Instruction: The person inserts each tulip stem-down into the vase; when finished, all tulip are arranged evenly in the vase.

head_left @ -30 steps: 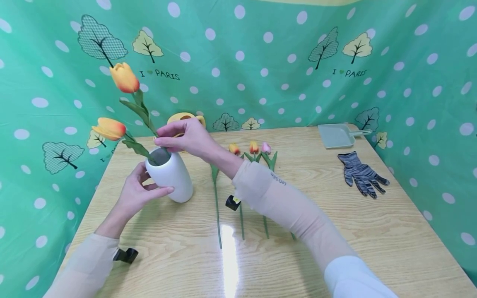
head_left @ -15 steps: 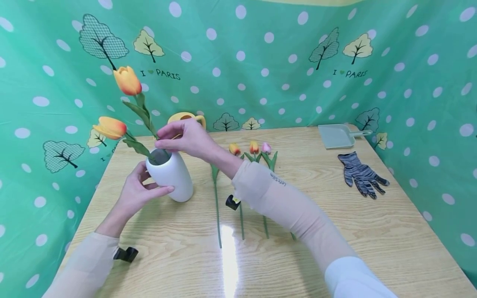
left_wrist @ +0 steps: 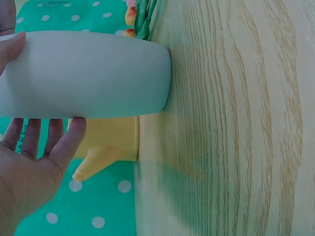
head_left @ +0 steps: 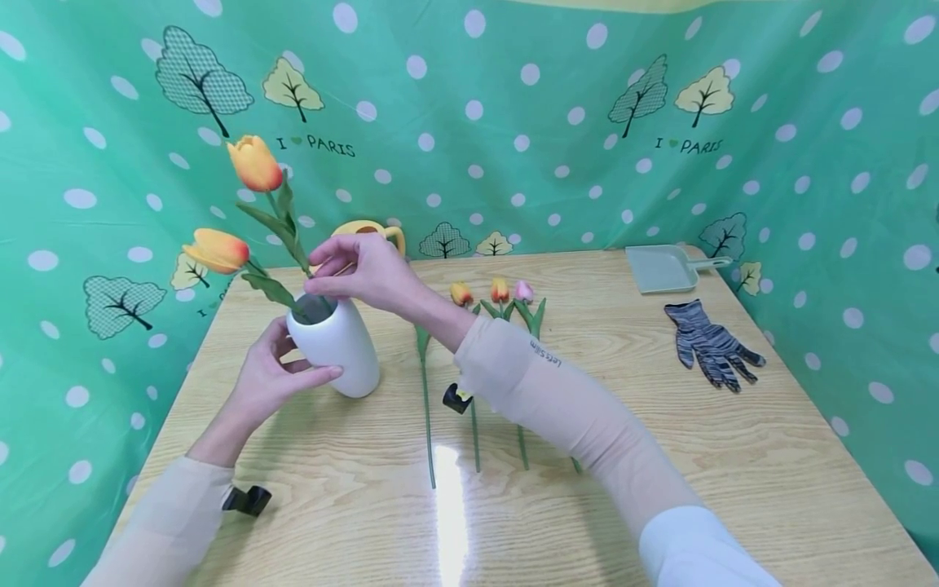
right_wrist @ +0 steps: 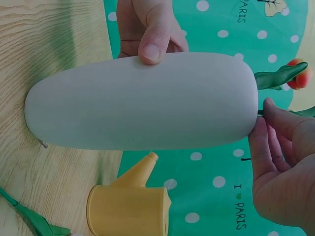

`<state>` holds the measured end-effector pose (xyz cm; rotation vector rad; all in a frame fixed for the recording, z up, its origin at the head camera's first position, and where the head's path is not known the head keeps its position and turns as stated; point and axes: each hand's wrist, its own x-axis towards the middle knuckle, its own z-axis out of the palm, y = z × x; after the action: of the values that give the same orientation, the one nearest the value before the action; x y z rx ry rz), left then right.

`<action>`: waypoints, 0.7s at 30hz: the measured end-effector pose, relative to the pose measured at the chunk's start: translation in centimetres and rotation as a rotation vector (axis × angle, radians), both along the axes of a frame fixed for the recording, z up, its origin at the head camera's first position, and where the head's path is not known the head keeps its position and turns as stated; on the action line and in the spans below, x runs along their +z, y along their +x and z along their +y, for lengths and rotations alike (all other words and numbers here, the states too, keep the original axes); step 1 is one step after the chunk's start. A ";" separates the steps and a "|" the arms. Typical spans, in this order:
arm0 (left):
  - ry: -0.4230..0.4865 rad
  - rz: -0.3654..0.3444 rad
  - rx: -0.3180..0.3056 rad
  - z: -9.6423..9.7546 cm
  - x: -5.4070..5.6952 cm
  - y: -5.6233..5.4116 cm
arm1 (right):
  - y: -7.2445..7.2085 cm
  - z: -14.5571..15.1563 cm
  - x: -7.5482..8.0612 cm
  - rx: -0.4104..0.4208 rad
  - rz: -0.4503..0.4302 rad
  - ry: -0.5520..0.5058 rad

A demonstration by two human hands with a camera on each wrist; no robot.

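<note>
A white vase point(head_left: 339, 350) stands on the left part of the table. My left hand point(head_left: 267, 379) grips it round the side, thumb in front and fingers behind. Over the vase's mouth my right hand point(head_left: 370, 273) pinches the green stem of an orange-yellow tulip point(head_left: 255, 163) between thumb and fingertips. The lower end of that stem is inside the vase, hidden by its wall. A second orange-yellow tulip point(head_left: 217, 251) leans out of the vase to the left. In the right wrist view, the right fingertips are right at the vase's rim point(right_wrist: 256, 93).
Several tulips lie side by side mid-table, among them an orange one point(head_left: 500, 290) and a pink one point(head_left: 524, 292), partly under my right forearm. A yellow watering can point(right_wrist: 129, 209) stands behind the vase. A dustpan point(head_left: 663, 268) and a striped glove point(head_left: 711, 342) lie at the right.
The pinched tulip's bloom has sunk a little and shifted slightly right as its stem goes down into the vase. My left hand and the vase have stayed in place.
</note>
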<state>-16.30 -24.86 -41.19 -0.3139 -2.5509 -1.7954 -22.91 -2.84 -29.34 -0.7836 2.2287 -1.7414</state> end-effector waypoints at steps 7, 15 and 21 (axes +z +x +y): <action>0.008 0.005 -0.004 0.0 0.1 -0.1 | 0.0 0.1 -0.1 -0.013 -0.080 -0.048; 0.026 0.013 -0.010 0.1 0.1 0.0 | -0.1 0.3 -0.5 0.045 -0.044 -0.055; 0.034 0.004 -0.006 0.1 0.1 0.0 | -0.1 0.7 -0.6 0.078 -0.152 -0.167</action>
<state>-16.35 -24.77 -41.12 -0.3240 -2.5166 -1.8361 -23.01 -2.10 -29.96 -0.7338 1.9491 -1.8998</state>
